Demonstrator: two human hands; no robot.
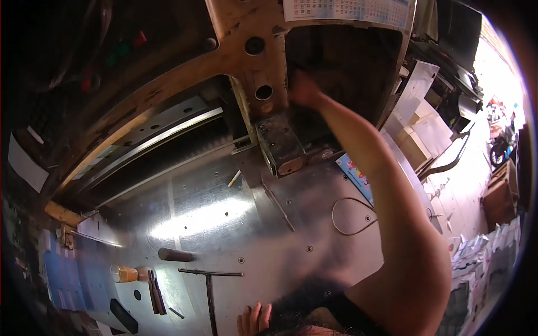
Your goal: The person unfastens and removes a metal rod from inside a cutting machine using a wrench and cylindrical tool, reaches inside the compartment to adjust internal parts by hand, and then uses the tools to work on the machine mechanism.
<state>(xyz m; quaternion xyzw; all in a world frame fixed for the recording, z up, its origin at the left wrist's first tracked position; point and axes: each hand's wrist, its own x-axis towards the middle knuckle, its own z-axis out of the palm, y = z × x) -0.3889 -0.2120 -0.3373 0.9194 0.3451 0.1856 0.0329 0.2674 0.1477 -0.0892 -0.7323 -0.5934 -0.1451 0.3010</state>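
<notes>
My right hand [305, 92] reaches into the dark opening of a large worn machine frame [241, 61], at the edge of its upright post. The hand is blurred and in shadow, so its fingers and anything in them are hidden. My left hand [255, 319] shows only its fingertips at the bottom edge, stretched out over the metal table [269, 241] with nothing seen in them. Nearest to it lies a T-handled wrench [210, 291]. Below the post sits a dark metal block [280, 145], left of my right forearm.
On the table lie a metal cylinder [175, 255], a cup of amber liquid [124, 274], a thin rod [278, 207], a wire loop [334, 218] and a blue printed sheet [354, 176]. Cardboard boxes [412, 145] stand at right. A calendar [347, 11] hangs above the opening.
</notes>
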